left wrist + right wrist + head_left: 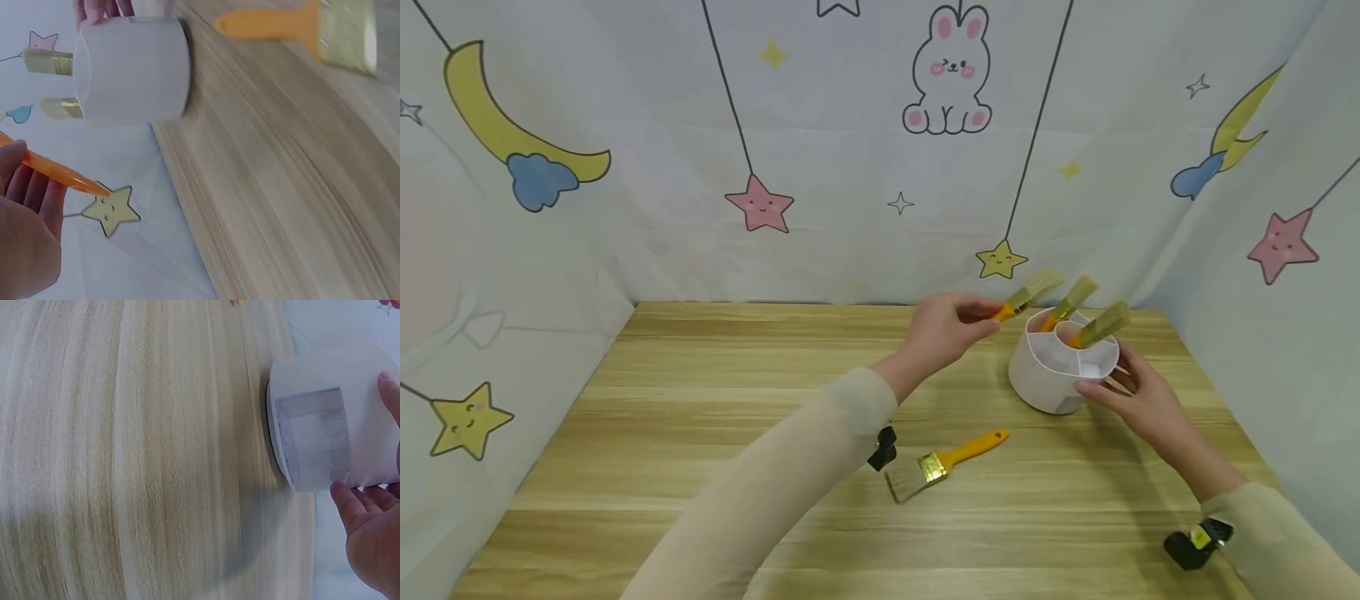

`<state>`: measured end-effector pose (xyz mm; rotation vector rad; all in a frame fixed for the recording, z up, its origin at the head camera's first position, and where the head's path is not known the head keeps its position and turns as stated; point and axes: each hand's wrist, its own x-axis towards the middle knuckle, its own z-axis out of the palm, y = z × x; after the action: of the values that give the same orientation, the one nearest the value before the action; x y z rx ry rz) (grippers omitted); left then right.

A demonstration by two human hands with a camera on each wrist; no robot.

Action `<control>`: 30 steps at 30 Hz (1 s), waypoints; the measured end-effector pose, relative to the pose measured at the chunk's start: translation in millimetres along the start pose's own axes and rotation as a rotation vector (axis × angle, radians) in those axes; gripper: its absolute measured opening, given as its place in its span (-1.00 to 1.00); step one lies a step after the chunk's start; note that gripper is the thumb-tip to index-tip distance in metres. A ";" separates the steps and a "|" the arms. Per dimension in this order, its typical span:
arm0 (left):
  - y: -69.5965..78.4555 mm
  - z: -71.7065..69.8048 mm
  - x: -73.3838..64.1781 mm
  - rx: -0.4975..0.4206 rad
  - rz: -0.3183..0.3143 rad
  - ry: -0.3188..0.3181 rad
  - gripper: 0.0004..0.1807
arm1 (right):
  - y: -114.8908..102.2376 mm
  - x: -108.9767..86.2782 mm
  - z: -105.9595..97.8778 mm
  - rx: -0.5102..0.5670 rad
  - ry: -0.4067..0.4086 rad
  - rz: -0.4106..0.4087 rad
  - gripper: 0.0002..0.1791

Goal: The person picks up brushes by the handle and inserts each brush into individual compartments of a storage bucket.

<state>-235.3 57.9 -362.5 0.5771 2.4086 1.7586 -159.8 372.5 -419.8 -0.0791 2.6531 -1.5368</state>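
Observation:
My left hand (946,333) pinches the orange handle of a paintbrush (1028,293), its pale bristles pointing up and right. That brush is raised just left of a white round desk organizer (1047,385) with several compartments. Two more paintbrushes stand in the organizer, one at the back (1075,298) and one in the round middle cup (1103,323), bristles up. At the organizer's right side, my right hand (1142,400) holds its wall between thumb and fingers. A clear window (315,434) shows low on that wall in the right wrist view.
Another paintbrush (947,465) lies on the wooden table (700,400), in front of the organizer, its orange handle toward the right. Behind the table hangs a white curtain (850,150) printed with stars, moons and a rabbit. Each wrist carries a small black device (1197,543).

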 end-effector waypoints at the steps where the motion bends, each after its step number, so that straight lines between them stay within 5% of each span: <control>1: 2.6 4.7 1.8 -0.020 0.000 0.010 -0.72 | -0.1 0.0 0.1 0.002 0.000 -0.002 0.12; 15: 30.2 61.9 21.2 -0.253 -0.053 0.132 -0.77 | 3.8 0.4 -0.9 0.004 0.008 0.001 0.12; 23: 36.1 84.6 30.5 -0.508 -0.111 0.267 -0.80 | 2.0 -0.4 -0.9 -0.012 0.007 0.012 0.12; 30: 38.1 96.5 36.3 -0.629 -0.127 0.344 -0.82 | -1.4 -3.3 -2.4 -0.018 0.006 0.017 0.12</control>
<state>-230.6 167.3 -353.4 0.0465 1.8195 2.5378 -156.8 374.1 -417.2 -0.0533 2.6654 -1.5111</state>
